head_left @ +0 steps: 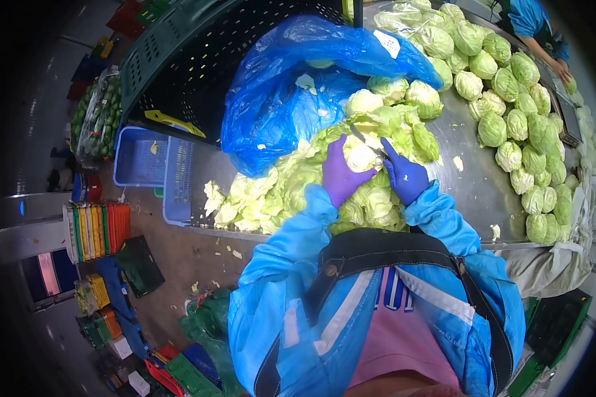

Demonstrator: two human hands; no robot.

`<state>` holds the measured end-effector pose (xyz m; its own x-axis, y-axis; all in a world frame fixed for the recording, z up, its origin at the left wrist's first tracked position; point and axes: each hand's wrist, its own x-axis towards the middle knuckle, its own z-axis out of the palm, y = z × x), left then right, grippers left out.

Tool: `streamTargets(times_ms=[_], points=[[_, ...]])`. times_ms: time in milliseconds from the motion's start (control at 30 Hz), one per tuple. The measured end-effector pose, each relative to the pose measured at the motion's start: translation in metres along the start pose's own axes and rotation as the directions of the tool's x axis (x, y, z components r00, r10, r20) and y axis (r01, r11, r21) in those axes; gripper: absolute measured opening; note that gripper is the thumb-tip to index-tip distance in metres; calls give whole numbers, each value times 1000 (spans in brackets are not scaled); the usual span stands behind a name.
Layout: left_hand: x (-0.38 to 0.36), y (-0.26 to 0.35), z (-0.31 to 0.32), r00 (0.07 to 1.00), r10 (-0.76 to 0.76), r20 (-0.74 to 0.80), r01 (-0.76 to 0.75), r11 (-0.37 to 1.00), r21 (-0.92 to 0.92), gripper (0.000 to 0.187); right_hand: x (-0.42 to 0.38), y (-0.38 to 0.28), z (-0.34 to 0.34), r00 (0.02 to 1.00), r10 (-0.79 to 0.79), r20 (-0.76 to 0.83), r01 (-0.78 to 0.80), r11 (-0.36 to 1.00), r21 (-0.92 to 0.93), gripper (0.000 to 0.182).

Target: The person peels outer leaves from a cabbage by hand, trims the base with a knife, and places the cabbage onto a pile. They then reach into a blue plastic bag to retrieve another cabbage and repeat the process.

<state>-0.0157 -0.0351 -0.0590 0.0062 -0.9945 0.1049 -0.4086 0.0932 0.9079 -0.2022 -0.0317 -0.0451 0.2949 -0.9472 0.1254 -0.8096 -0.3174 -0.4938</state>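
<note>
My left hand (344,173), in a purple glove, is closed around the side of a pale cabbage (361,156). A knife (358,134) lies across the cabbage, its blade pointing up and left. My right hand (406,173), in a bluish-purple glove, grips the knife's handle end at the cabbage's right side. Loose cabbage leaves (271,192) are heaped around and below both hands. Whole cabbages rest just beyond them, and a blue plastic bag (278,99) gapes open at the upper left with leaf scraps inside.
Many whole cabbages (535,162) cover the right side of the metal table (458,185). A dark green crate (172,79) stands behind the bag. Blue baskets (139,155) sit at the left edge. Another person's hand (561,70) is at the upper right.
</note>
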Motion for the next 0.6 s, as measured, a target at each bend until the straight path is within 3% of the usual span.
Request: streamTargets(times_ms=[67, 133, 200, 267, 367, 433, 500, 533, 567, 600], points=[[-2, 1, 3, 998, 46, -51, -44, 998, 50, 92, 1, 2, 2, 999, 29, -16, -29, 1000, 13, 49], [-1, -5, 1, 999, 39, -26, -39, 999, 12, 94, 5, 15, 1, 997, -76, 17, 76, 997, -11, 47], [-3, -15, -8, 999, 33, 3, -33, 999, -27, 95, 17, 52, 1, 998, -60, -28, 59, 998, -34, 46], [-6, -25, -22, 963, 202, 179, -175, 972, -156, 92, 17, 68, -4, 996, -49, -77, 45, 998, -54, 45], [-13, -14, -29, 974, 137, 182, -81, 955, -285, 91, 20, 57, -24, 997, 49, 56, -51, 998, 33, 45], [-9, -15, -36, 953, 172, 250, -80, 937, -341, 91, 16, 26, -31, 993, -2, 116, -35, 950, 311, 46], [-2, -14, -41, 927, 213, 309, -74, 911, -405, 90, 16, 7, -27, 991, -63, 117, 15, 928, 374, 47], [2, -12, -45, 917, 292, 273, -218, 938, -270, 91, 17, 5, -12, 978, -206, -16, 192, 880, 435, 47], [4, -11, -47, 894, 372, 250, -352, 928, -123, 92, 12, 8, -7, 985, -151, 81, 89, 855, 511, 47], [1, -19, -44, 894, 372, 248, -352, 928, -122, 92, 7, 7, -5, 980, -93, 177, -24, 823, 568, 47]])
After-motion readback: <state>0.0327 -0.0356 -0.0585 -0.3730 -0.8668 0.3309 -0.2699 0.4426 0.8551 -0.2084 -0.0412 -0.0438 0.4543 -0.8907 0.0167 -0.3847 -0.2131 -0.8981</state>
